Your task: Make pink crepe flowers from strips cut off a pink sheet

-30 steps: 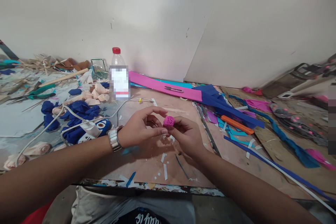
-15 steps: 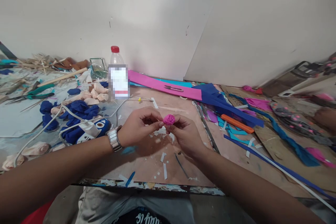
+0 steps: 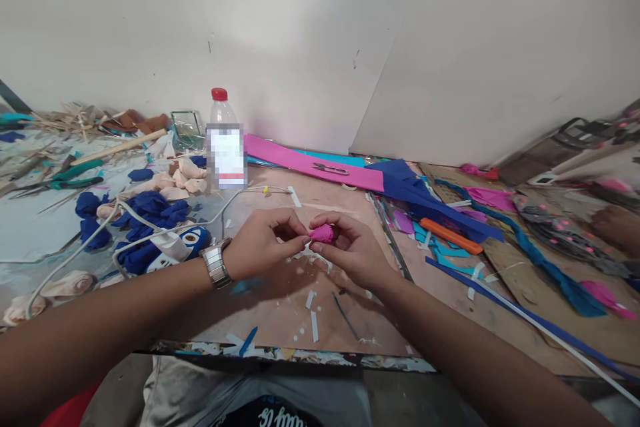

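A small pink rolled rose (image 3: 323, 233) of crepe-like material is held between both hands above the brown table sheet (image 3: 280, 317). My left hand (image 3: 267, 240) pinches the narrow base end with thumb and forefinger; a watch is on that wrist. Curled around the bloom, the fingers of my right hand (image 3: 354, 248) grip its wider end, partly hiding it. Behind the hands lies a folded pink strip (image 3: 295, 159), with thread snips (image 3: 330, 168) resting on it.
Blue rolled roses (image 3: 155, 210) and a white cable (image 3: 220, 213) lie left, near a bottle (image 3: 221, 107) and a screen (image 3: 228, 157). Green-handled pliers (image 3: 77, 173) are farther left. An orange cutter (image 3: 450, 235) and blue strips (image 3: 415, 190) lie right. Another person's hand (image 3: 613, 227) shows at far right.
The rose has turned from showing its spiral face to lying sideways, wide end to the right. My right fingers now wrap around the bloom instead of supporting it from beside.
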A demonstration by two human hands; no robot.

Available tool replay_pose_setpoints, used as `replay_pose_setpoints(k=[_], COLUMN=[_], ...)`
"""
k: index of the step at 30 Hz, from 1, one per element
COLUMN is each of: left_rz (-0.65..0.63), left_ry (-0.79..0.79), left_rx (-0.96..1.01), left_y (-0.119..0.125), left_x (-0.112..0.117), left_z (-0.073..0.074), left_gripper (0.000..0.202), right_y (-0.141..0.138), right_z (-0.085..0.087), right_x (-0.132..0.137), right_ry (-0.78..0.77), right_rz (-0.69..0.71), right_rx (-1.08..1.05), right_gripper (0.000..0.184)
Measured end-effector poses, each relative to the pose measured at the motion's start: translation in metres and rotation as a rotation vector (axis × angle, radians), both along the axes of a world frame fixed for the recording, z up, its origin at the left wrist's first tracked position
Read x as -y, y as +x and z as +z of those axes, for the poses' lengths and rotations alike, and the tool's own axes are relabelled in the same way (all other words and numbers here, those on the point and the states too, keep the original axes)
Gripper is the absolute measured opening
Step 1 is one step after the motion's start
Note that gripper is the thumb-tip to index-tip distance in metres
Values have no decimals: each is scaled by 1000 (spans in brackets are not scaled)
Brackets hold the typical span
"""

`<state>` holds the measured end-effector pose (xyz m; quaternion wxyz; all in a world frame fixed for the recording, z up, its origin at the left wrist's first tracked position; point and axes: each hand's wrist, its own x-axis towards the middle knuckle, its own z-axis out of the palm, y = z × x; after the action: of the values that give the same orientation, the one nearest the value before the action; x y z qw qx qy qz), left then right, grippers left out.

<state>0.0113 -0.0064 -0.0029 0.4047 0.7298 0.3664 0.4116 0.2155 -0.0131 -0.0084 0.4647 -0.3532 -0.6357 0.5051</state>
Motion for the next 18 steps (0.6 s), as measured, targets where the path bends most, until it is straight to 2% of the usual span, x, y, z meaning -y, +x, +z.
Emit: replay_pose_setpoints(k=[5, 10, 15, 18], left_rz=[-29, -71, -151, -162], left_ry=[-60, -122, -258, -264], left_rx=[48, 129, 243, 260], left_y=[0, 1, 2, 1], left_x=[-1, -2, -3, -3], left_z=[0, 0, 3, 4], left_gripper=[17, 19, 21, 18], right_y=[-1, -2, -2, -1], right_z=[3, 5, 4, 3], right_x=[4, 3, 1, 1], right_ry=[-57, -2, -32, -63], right_rz=[57, 24, 45, 47], right_rx=[-79, -100, -174, -188], right_gripper=[43, 20, 20, 21])
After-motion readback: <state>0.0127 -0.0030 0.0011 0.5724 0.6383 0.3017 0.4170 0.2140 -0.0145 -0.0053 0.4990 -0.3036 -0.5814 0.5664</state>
